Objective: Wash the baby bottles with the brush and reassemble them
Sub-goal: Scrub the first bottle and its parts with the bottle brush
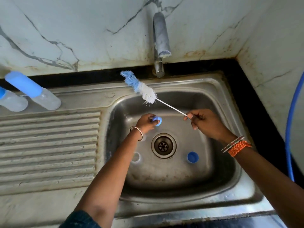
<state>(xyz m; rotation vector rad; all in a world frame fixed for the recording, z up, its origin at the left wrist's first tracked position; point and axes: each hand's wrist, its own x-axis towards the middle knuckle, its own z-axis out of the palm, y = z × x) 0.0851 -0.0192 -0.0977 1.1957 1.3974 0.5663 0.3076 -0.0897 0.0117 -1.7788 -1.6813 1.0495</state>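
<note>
My right hand (205, 123) pinches the thin white handle of a bottle brush (144, 91), whose blue and white bristle head points up and left over the sink's back rim. My left hand (146, 122) grips a small blue bottle part (158, 120) above the steel sink basin (213, 116). A blue cap (192, 157) lies on the basin floor right of the drain. A clear ring-like part (136, 157) lies left of the drain. Two clear baby bottles stand on the drainboard at far left, one with a tall blue cover (32, 90), one at the frame edge (11, 100).
The drain (163, 145) sits in the middle of the basin. A steel tap (160, 45) rises behind the sink against the marble wall. The ribbed drainboard (49, 145) lies to the left. A blue hose (291, 122) curves down the right edge.
</note>
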